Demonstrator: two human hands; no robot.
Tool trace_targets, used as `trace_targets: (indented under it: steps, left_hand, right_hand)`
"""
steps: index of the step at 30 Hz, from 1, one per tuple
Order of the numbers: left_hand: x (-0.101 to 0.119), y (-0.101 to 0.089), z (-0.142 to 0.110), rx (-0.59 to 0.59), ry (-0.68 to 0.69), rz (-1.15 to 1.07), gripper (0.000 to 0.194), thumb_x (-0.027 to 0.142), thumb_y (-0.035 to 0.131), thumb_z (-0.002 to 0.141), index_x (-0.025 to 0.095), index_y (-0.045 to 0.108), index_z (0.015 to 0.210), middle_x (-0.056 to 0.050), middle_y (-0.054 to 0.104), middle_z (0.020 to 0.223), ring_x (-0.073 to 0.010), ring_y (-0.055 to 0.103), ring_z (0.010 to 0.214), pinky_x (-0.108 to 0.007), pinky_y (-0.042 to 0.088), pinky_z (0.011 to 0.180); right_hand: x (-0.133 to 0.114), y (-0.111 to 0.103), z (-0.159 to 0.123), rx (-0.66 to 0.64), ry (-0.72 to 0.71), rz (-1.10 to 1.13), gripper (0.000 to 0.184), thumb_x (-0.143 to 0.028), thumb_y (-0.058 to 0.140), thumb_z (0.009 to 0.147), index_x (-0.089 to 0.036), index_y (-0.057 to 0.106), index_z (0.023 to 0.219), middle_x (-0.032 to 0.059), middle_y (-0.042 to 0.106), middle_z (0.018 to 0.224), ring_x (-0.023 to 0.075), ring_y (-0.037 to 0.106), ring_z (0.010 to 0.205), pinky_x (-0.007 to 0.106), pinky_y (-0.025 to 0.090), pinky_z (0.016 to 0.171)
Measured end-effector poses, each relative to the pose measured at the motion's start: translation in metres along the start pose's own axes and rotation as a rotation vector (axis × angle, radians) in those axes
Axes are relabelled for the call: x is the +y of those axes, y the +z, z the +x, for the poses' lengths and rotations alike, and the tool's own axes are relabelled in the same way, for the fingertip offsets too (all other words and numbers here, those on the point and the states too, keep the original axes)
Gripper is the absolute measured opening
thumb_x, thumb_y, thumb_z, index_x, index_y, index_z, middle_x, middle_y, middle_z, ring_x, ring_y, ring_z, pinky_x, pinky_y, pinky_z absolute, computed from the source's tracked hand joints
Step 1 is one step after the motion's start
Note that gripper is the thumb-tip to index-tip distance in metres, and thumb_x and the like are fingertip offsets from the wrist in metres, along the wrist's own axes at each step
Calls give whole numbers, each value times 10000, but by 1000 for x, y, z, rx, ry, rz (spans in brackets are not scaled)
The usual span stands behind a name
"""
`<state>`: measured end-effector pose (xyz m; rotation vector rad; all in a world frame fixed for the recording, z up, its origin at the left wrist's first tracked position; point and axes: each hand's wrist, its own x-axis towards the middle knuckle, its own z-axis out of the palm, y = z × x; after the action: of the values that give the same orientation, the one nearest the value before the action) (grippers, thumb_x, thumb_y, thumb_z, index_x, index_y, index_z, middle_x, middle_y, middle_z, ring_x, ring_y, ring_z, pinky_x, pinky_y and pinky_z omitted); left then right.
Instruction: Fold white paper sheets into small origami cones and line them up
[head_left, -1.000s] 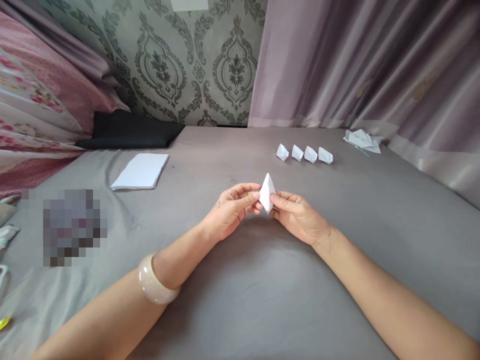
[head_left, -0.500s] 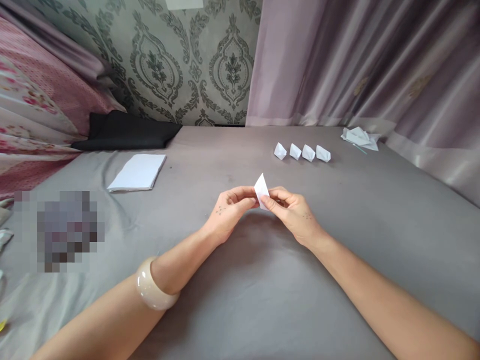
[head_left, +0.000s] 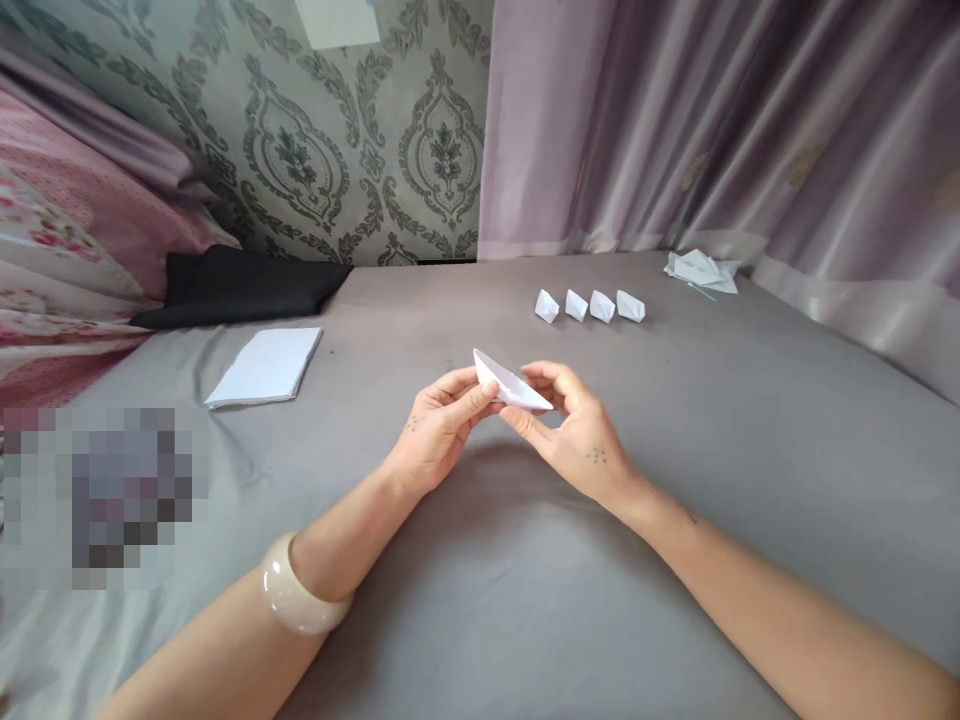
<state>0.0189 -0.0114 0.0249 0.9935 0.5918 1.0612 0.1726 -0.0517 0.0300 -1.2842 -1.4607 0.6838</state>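
Observation:
A folded white paper [head_left: 517, 387], pointed at both ends like a small boat, is held above the grey sheet. My left hand [head_left: 442, 425] pinches its left part, thumb on the near face and fingers behind. Around the right end curves my right hand [head_left: 581, 430], its thumb at the lower edge and its fingers by the upper edge, with the paper's tip between them. The fingertips behind the paper are partly hidden.
Several small folded white papers [head_left: 631, 306] stand in a row beyond my hands. Loose white paper pieces [head_left: 701, 268] and a thin light-blue stick [head_left: 703, 292] lie at the far right. A stack of white paper [head_left: 266, 366] and a folded black cloth [head_left: 240, 286] are on the left.
The folded paper has turned from upright to a slant, with its long open side now showing. My right thumb has moved off its face to the lower edge, and my right fingers have spread.

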Motion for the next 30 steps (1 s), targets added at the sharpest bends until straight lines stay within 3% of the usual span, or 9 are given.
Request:
trace_targets:
  steps: [5, 11, 19, 25, 30]
  left_hand:
    - [-1, -1, 0, -17, 9, -17, 141, 244, 708, 779, 200, 713, 912, -22, 698, 891, -141, 629, 845, -300, 471, 846]
    - [-2, -2, 0, 13, -5, -62, 60, 241, 722, 763, 195, 714, 801, 1, 678, 771, -109, 608, 761, -269, 464, 831]
    - [-6, -1, 1, 33, -5, -133, 72, 239, 720, 763, 173, 730, 791, -20, 703, 827, -102, 612, 807, -221, 476, 813]
    - [-11, 1, 2, 155, -38, -147, 101, 240, 742, 731, 147, 709, 706, -11, 678, 748, -95, 607, 736, -204, 478, 731]
    - [-15, -2, 4, 286, -166, -118, 167, 250, 776, 670, 112, 698, 722, -40, 674, 733, -120, 620, 714, -220, 480, 699]
  right_hand:
    - [-1, 0, 1, -65, 84, 192, 240, -406, 687, 769, -239, 683, 941, 33, 715, 935, 203, 659, 866, 349, 519, 788]
    - [-9, -3, 2, -57, 126, 218, 195, -385, 709, 746, -251, 733, 886, 13, 734, 919, 213, 665, 880, 345, 508, 810]
    - [-4, -5, 4, -67, 213, 215, 233, -435, 735, 703, -217, 741, 784, -25, 625, 665, 125, 535, 646, 260, 407, 599]
    - [1, -7, 8, -122, 352, 297, 289, -456, 761, 656, -175, 694, 636, -18, 586, 597, 105, 505, 607, 258, 412, 619]
    - [8, -8, 12, -249, 593, 471, 278, -409, 759, 673, -147, 736, 766, 40, 669, 710, 101, 560, 626, 241, 450, 626]
